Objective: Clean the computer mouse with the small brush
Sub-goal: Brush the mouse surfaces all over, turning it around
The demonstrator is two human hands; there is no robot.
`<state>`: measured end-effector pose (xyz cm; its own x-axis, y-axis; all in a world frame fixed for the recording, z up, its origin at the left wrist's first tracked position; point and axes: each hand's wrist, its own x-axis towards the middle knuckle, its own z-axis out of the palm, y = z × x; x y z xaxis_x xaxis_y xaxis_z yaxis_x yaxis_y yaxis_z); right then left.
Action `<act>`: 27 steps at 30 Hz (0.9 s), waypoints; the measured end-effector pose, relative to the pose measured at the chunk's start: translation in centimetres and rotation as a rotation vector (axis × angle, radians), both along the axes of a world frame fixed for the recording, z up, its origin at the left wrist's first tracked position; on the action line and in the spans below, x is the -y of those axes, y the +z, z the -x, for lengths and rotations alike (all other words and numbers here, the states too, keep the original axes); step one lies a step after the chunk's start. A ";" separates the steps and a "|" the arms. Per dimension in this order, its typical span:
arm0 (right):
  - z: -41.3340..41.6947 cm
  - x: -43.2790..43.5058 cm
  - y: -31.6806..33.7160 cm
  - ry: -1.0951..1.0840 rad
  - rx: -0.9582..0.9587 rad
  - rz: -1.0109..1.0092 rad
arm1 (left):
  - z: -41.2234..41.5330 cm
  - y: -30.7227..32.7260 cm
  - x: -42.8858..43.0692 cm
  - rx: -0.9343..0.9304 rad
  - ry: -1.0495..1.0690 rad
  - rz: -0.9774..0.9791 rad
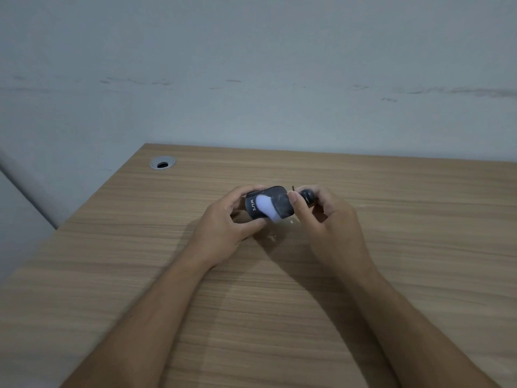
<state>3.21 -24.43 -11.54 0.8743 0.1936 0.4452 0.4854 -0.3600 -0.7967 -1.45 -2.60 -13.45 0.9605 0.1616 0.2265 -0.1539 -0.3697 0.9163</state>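
Note:
My left hand (228, 219) holds a dark computer mouse (281, 204) with white lettering, lifted a little above the wooden desk (391, 247) near its middle. My right hand (327, 219) grips a small brush by its dark handle (307, 195). The brush's pale bristle head (265, 207) lies against the upper face of the mouse. My fingers cover the mouse's left end and most of the brush handle.
A round metal cable grommet (162, 163) sits at the desk's far left corner. The desk backs onto a pale wall (251, 65), and its left edge runs diagonally toward me. Small pale specks (272, 236) lie on the wood under my hands.

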 end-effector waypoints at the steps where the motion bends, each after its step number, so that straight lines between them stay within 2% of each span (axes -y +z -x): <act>1: -0.4 0.2 -0.2 -0.020 -0.001 0.012 | 0.0 0.0 -0.1 0.002 0.003 0.007; 5: -2.4 2.2 -0.7 -0.145 -0.013 0.075 | -0.2 0.1 -0.4 -0.005 0.001 0.046; 8: -2.6 2.9 -0.8 -0.181 -0.017 0.021 | -0.4 0.0 -0.2 -0.010 -0.011 0.052; 11: -1.6 2.2 -0.1 -0.098 0.033 -0.047 | -0.5 -0.3 0.0 -0.018 -0.003 0.062; 15: -0.7 0.8 -0.1 0.045 0.112 0.022 | -0.5 -0.3 -0.2 -0.033 0.007 0.067; 23: -3.0 3.0 -1.0 -0.104 0.059 0.067 | -0.6 -0.4 -0.1 -0.038 -0.012 0.099; 27: -1.6 2.3 0.2 -0.027 0.103 0.003 | -0.8 -0.4 0.0 -0.046 -0.017 0.093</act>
<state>4.76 -26.69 -11.37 0.8288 0.1719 0.5326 0.5548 -0.3769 -0.7417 -0.70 -2.63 -13.83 0.9723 0.1631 0.1673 -0.1169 -0.2804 0.9527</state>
